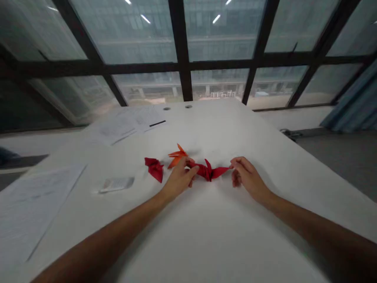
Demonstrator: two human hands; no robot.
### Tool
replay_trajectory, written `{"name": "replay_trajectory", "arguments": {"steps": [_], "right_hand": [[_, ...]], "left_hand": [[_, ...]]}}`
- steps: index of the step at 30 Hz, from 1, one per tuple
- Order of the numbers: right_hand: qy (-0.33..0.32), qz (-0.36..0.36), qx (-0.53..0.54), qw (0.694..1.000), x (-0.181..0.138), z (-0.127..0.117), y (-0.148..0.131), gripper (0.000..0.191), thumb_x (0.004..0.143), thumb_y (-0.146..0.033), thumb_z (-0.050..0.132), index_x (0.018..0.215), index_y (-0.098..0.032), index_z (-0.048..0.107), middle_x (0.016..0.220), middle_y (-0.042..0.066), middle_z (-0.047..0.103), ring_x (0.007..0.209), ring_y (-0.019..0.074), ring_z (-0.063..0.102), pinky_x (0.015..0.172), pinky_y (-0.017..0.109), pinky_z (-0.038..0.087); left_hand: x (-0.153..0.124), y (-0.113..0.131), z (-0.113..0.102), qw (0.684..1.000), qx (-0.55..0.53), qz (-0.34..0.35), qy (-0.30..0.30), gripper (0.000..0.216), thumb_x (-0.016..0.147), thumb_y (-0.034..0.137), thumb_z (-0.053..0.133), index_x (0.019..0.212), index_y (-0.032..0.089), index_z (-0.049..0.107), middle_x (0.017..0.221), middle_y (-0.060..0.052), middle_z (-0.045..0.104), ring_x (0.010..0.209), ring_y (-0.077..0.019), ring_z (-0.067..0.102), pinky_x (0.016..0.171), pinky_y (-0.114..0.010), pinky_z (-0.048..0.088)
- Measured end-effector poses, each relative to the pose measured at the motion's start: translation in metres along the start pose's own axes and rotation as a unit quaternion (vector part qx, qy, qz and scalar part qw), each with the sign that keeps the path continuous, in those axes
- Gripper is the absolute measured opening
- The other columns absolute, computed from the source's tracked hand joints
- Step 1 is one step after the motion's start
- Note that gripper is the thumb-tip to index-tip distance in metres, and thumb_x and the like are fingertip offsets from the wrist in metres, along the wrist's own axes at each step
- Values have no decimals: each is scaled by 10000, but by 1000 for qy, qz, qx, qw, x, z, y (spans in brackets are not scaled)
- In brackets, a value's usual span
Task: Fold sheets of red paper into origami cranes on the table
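Note:
A red folded-paper crane is stretched between my two hands, low over the white table. My left hand is closed, thumb and fingers pinching the crane's left end. At the other side, my right hand pinches the pointed right tip, its other fingers curled. Just behind my left hand is an orange folded-paper piece, partly hidden by the fingers. Another red folded-paper piece lies on the table left of my left hand.
On the white table a small clear-and-white packet lies to the left. Printed sheets cover the near left, and more papers with a black pen are farther back. Large windows stand beyond the far edge.

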State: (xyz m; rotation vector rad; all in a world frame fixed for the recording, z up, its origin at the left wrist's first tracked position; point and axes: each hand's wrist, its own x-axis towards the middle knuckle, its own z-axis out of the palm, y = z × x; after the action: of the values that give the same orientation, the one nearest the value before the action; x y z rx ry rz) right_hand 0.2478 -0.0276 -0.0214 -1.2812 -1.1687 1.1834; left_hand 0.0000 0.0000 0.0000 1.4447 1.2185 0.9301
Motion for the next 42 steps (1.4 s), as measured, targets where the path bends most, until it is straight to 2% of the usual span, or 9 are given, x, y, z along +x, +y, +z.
{"name": "replay_trajectory", "arguments": {"steps": [4,8,11,16,20,31,42], "right_hand": [[3,-5,-6,1000,1,-2,2,203,873,-403,586,1003,-262,521,638,-87,591,426,133,575,432,260,411],[2,-21,-26,999,2,-2,5,218,802,-258,555,1019,-258,536,750,-76,628,444,115,599,457,261,427],[-14,-28,-45,998,2,-1,8,262,764,-210,551,1022,-252,558,722,-79,618,466,119,611,489,267,447],[-26,-32,-62,997,3,0,11,257,779,-227,554,1033,-256,563,644,-87,600,471,131,609,507,271,453],[-25,-30,-68,997,3,-1,11,261,793,-246,553,1054,-257,562,594,-89,592,474,145,620,508,273,456],[-13,-29,-54,998,2,0,9,327,739,-231,531,1065,-252,533,648,-89,602,469,136,620,505,278,490],[-4,-29,-34,999,2,-1,9,349,730,-211,532,1075,-260,512,721,-80,624,471,129,625,501,274,489]], "left_hand": [[3,-3,1,1000,-4,4,3,201,911,299,609,1029,206,475,733,61,581,397,-53,529,356,-158,356],[6,-8,0,1000,-14,13,7,193,896,263,597,1032,209,471,720,64,579,400,-57,521,363,-161,366],[6,-11,-1,999,-25,26,4,204,884,274,614,1030,209,487,703,64,573,431,-60,519,386,-160,386],[4,-10,-2,999,-33,39,3,225,902,320,613,1065,212,502,653,76,550,427,-60,492,388,-149,356],[2,-7,0,999,-33,37,2,304,887,367,645,1102,222,486,721,72,551,435,-57,490,363,-152,360],[2,-7,0,999,-30,38,0,259,932,403,602,1080,231,478,675,90,500,404,-55,433,328,-150,360],[2,-10,-1,998,-25,55,10,311,937,463,607,1119,239,490,811,59,511,438,-45,430,343,-163,322]]}}
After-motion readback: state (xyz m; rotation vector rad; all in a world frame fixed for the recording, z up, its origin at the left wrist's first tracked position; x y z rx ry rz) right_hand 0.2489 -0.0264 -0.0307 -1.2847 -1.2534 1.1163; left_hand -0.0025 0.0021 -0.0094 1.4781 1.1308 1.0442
